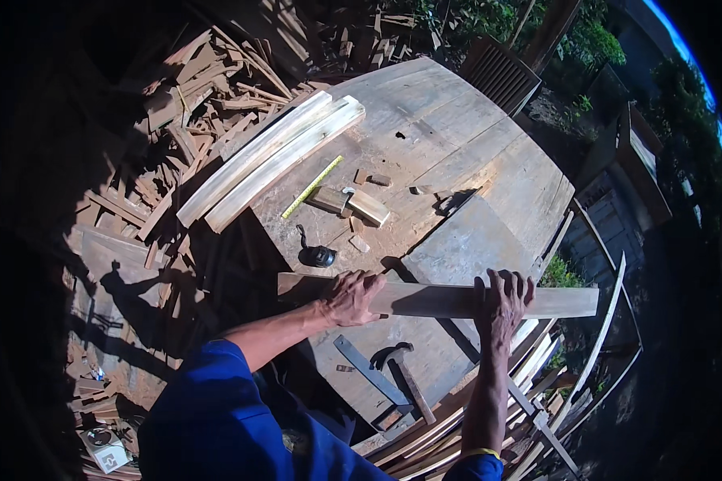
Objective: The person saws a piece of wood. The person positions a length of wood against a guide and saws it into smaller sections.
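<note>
A long wooden board (pixel 433 301) lies crosswise in front of me, over the worktable (pixel 449 112) and a grey metal plate (pixel 477 232). My left hand (pixel 351 298) is closed on its left part, fingers over the top and thumb at the near edge. Toward the right end my right hand (pixel 503 305) grips it, fingers bent over the far edge. Nearer to me rest a claw hammer (pixel 409 381) and a try square (pixel 369 369). Beyond the board's left end sits a black tape measure (pixel 317 256).
A yellow measuring strip (pixel 313 186) and short wood blocks (pixel 369 207) lie mid-table. Two pale boards (pixel 285 160) overhang its left edge. Scrap wood (pixel 208 96) is heaped on the left; long strips (pixel 529 365) lean at the lower right.
</note>
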Demonstrator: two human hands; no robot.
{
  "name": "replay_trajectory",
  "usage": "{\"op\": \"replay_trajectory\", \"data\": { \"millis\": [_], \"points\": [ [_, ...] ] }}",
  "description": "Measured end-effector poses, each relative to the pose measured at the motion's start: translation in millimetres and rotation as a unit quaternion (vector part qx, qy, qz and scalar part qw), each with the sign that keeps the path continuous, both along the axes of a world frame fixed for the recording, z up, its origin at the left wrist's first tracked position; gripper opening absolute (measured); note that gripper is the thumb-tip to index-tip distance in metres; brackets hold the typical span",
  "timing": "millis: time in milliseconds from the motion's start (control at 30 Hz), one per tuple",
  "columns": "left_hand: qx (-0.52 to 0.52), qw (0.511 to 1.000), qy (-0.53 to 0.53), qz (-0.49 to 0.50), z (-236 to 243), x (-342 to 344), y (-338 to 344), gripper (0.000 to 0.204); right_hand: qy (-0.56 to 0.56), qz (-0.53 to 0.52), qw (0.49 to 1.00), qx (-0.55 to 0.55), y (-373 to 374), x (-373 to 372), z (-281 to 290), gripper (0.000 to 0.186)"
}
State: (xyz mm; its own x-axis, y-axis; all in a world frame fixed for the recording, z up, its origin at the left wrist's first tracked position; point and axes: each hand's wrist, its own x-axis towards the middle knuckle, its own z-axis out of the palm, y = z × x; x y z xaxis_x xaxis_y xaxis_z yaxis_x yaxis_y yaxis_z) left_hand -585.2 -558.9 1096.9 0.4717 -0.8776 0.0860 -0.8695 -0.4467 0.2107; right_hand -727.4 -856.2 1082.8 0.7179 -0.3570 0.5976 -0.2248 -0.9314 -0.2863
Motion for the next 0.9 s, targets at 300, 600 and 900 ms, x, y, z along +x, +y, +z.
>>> {"op": "replay_trajectory", "data": {
  "millis": [300,600,900],
  "points": [
    [-0.03,0.926,0.012,0.376,48,50,162,0.06,-0.071,0.202,0.504,0.837,313,174,22,0.103],
    [-0.004,0.917,0.128,0.378,75,251,206,0.08,-0.106,0.217,0.421,0.874,364,403,-10,0.084],
    [0.099,0.909,0.124,0.387,40,429,292,0.109,-0.002,0.089,0.706,0.703,409,462,-59,0.048]
  ]
}}
